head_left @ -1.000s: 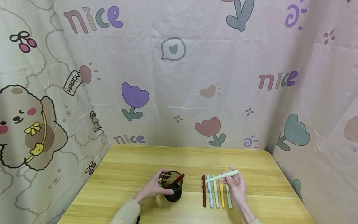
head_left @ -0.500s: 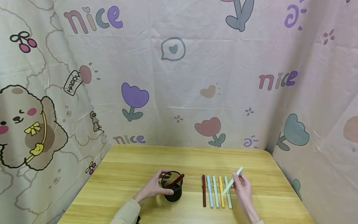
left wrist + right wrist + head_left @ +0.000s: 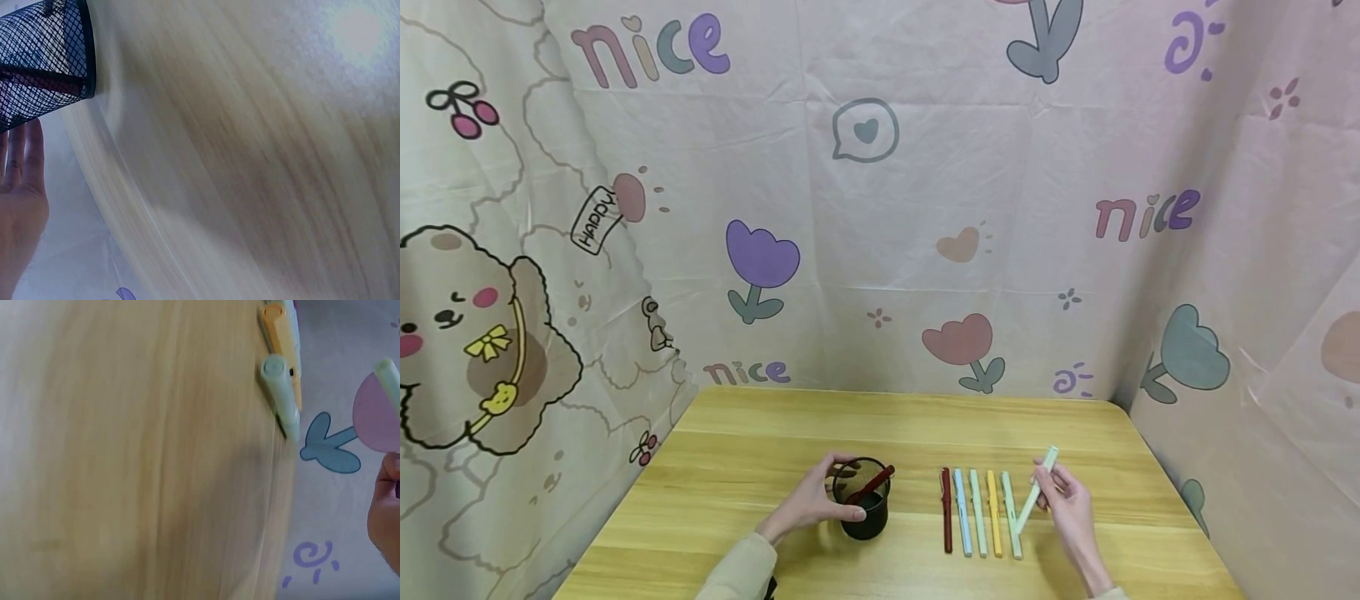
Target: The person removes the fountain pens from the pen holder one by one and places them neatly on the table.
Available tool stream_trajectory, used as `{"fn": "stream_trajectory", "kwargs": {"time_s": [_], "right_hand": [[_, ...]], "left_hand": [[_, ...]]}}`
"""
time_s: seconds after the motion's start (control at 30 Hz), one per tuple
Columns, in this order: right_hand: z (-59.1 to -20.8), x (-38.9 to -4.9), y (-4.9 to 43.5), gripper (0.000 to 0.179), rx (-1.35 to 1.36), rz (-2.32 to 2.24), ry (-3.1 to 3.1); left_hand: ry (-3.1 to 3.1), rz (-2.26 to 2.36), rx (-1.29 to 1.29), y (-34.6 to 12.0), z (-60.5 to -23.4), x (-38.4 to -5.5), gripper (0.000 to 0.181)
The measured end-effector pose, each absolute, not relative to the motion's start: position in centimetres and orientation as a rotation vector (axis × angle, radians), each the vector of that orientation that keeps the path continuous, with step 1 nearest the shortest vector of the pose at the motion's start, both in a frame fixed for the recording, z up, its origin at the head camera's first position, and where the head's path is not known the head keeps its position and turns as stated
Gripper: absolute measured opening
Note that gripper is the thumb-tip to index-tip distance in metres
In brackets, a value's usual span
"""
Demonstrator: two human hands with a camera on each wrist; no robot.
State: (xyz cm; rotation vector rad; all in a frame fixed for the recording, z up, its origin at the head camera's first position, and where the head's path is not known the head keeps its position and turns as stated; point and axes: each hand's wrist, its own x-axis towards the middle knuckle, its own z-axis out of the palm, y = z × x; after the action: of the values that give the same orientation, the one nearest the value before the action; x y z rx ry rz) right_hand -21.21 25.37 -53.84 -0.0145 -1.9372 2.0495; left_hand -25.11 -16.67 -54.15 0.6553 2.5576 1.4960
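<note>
My left hand point(image 3: 811, 502) grips a black mesh pen holder point(image 3: 867, 523), thumb at the near side and fingers round the back. A dark red pen point(image 3: 876, 482) leans inside it, its end poking over the rim; the mesh and the pen also show in the left wrist view. My right hand point(image 3: 1066, 503) pinches a pale green pen point(image 3: 1037, 490), held slanted with its lower end near the rightmost pen of a row. That row has a dark red pen point(image 3: 947, 510), a light blue pen point(image 3: 963, 512), a pale green pen point(image 3: 978, 513), a yellow pen point(image 3: 994, 513) and a green pen point(image 3: 1012, 515).
The wooden table point(image 3: 760, 425) carries everything. A patterned curtain point(image 3: 865, 217) hangs along its back and both sides. The row of pens lies to the right of the pen holder, with bare wood between them.
My right hand has moved right, off the row, and turned the pale green pen from nearly level to a steeper slant. The left hand and pen holder have stayed put.
</note>
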Motion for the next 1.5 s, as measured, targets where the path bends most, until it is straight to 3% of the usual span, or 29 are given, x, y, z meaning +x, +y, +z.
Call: {"fn": "stream_trajectory", "kwargs": {"time_s": [0.13,0.3,0.47,0.97,1.3,1.5], "right_hand": [[-54.2,-21.4,26.1,0.022,-0.018,2.002,-2.047],[-54.4,-21.6,26.6,0.045,-0.058,1.921,-2.239],[-54.7,-21.7,26.8,0.052,-0.044,1.865,-2.36],[-55.5,-22.3,27.4,0.057,-0.069,1.907,-2.504],[-56.0,-22.9,27.6,0.04,-0.075,1.832,-2.619],[-56.3,-23.2,27.9,0.04,-0.035,1.797,-2.67]], "left_hand": [[2.554,1.501,0.655,-16.7,-54.2,-25.1,0.08],[2.568,1.492,0.664,-16.7,-54.1,-25.1,0.08],[2.569,1.498,0.66,-16.6,-54.1,-25.0,0.081],[2.56,1.508,0.66,-16.6,-54.2,-25.0,0.083],[2.534,1.531,0.662,-16.6,-54.1,-25.1,0.082],[2.543,1.522,0.654,-16.5,-54.1,-25.1,0.083]]}}
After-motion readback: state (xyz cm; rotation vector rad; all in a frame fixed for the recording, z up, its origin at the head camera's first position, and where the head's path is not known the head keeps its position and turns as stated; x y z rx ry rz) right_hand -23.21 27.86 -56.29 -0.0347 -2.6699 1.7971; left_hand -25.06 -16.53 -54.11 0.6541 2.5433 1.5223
